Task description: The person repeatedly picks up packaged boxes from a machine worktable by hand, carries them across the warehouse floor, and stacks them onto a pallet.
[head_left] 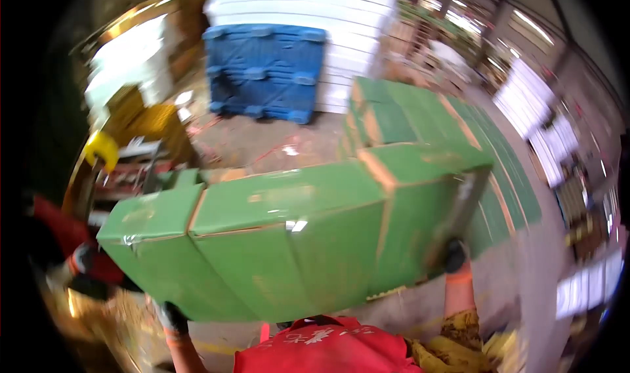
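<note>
We see the green load [289,242] across the middle of the frame, green cartons [426,114] behind it at right, a blue pallet [262,94] at upper centre. Our left hand [173,318] touches the load at lower left, our right hand [455,257] at lower right; how far each grip closes, we cannot tell.

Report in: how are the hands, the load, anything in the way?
Left hand and right hand on green boxes; green stack beyond; another person at left.
</note>
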Demonstrator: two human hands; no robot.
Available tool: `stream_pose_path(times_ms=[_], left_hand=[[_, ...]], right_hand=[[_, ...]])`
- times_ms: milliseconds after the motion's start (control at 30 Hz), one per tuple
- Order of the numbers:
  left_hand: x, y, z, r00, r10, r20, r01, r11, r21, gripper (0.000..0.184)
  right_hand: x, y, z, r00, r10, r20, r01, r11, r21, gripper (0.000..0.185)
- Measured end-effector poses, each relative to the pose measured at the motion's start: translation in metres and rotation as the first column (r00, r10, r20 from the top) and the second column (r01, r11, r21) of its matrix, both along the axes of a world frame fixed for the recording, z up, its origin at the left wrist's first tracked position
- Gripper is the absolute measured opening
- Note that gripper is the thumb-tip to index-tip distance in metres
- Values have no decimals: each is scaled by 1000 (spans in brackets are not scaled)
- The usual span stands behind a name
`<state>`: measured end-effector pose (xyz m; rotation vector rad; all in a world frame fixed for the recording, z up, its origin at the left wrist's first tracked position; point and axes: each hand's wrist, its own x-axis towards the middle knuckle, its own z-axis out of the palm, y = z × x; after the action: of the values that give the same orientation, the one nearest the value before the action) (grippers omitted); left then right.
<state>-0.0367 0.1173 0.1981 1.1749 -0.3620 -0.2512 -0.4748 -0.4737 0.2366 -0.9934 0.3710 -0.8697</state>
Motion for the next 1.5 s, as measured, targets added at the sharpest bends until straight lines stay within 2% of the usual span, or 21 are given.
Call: stream_pose_path(times_ms=[33, 67, 100, 133, 167, 200, 267, 333, 400, 467, 533, 567, 667, 700, 767, 833, 933, 1067, 1267, 1367, 1500], left_hand=[[-1, -21, 4, 993, -91, 70, 90, 996, 28, 72], [-10, -29, 9, 981, -142, 133, 135, 989, 62, 72], [-23, -34, 2, 990, -90, 106, 84, 995, 56, 71], [-39, -43, -6, 997, -22, 75, 19, 999, 49, 70], [-60, -49, -15, 981, -41, 187, 24, 995, 93, 66], [-95, -68, 1, 996, 87, 29, -89, 991, 101, 76], [-135, -52, -28, 984, 171, -41, -163, 973, 162, 77], [-203, -59, -14, 970, 243, 11, -241, 959, 146, 76], [-256, -55, 9, 948, 314, -53, -301, 939, 167, 71], [-342, -36, 23, 861, 501, -92, -498, 866, 54, 68], [-392, -14, 22, 781, 620, -75, -621, 783, 16, 64], [-410, -13, 38, 775, 626, -88, -626, 779, 26, 60], [-462, 19, 24, 693, 706, -149, -716, 698, -26, 57], [-471, 6, 49, 634, 752, -179, -764, 645, 4, 54], [-492, 35, 19, 600, 783, -166, -794, 609, 1, 49], [-494, 42, 18, 560, 812, -164, -825, 566, -13, 43], [-505, 48, 12, 513, 830, -221, -848, 529, 20, 40], [-522, 51, 11, 472, 838, -273, -868, 496, 21, 41], [-526, 56, 5, 521, 796, -307, -835, 549, 7, 49], [-514, 54, 12, 570, 772, -281, -808, 589, -22, 50], [-496, 23, 42, 642, 718, -269, -750, 661, -29, 50]], right_hand=[[-15, 27, 16, 981, -163, -105, 164, 986, -7, 52], [-26, 32, 21, 974, -199, -105, 198, 980, -16, 54], [-38, 38, 25, 967, -234, -104, 232, 972, -25, 57], [-57, 37, 22, 972, -229, -58, 233, 968, 91, 59], [-75, 28, 18, 974, -219, -55, 225, 967, 121, 59], [-94, 17, 15, 975, -207, -78, 214, 971, 104, 60], [-122, -13, 9, 978, -170, -120, 179, 981, 71, 62], [-148, -45, 6, 982, -84, -168, 89, 996, 23, 64], [-146, -70, 6, 987, 23, -157, -32, 998, -52, 64], [-76, -46, 64, 967, -8, -256, -63, 962, -265, 64], [-40, -45, 75, 942, 183, -282, -272, 908, -319, 59], [-17, -33, 83, 924, 282, -259, -354, 888, -294, 58], [33, 0, 97, 857, 431, -284, -498, 833, -241, 57], [50, 5, 102, 837, 454, -307, -527, 820, -223, 57], [80, -3, 70, 711, 676, -194, -703, 689, -177, 59], [108, 23, 82, 629, 755, -186, -778, 608, -161, 61], [129, 75, 113, 650, 678, -344, -760, 596, -260, 59], [158, 97, 112, 524, 752, -400, -844, 522, -123, 57], [151, 107, 127, 563, 707, -428, -826, 487, -282, 63], [131, 77, 126, 564, 719, -407, -823, 530, -203, 65], [80, 38, 148, 633, 643, -431, -770, 581, -264, 68]])
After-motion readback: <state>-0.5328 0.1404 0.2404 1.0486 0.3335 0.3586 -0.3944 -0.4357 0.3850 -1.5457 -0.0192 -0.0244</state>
